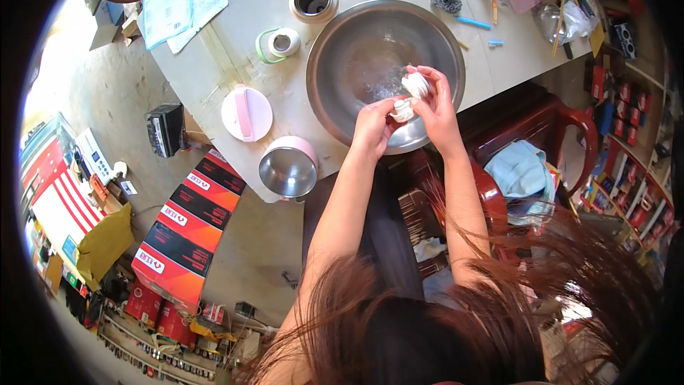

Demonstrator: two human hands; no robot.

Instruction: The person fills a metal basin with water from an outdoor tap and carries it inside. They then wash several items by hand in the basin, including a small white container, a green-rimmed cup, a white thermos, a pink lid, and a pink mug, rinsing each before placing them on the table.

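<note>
Both my hands are over the near right part of a wide steel basin, which has a little water or suds inside. In my left hand, the fingers pinch a small white cap-like piece. A white rounded piece with ridges sits in the curled fingers of my right hand; I cannot make out whether it is a cap or a cloth. Left of the basin stand an open white flask body, a small white cup with a green strap, a pale pink handled lid and a pink-rimmed steel container.
Blue-white papers lie at the table's far left. A steel scouring pad, a blue pen and clutter are right of the basin. Red-black boxes are stacked left of me; a dark red wooden chair stands right.
</note>
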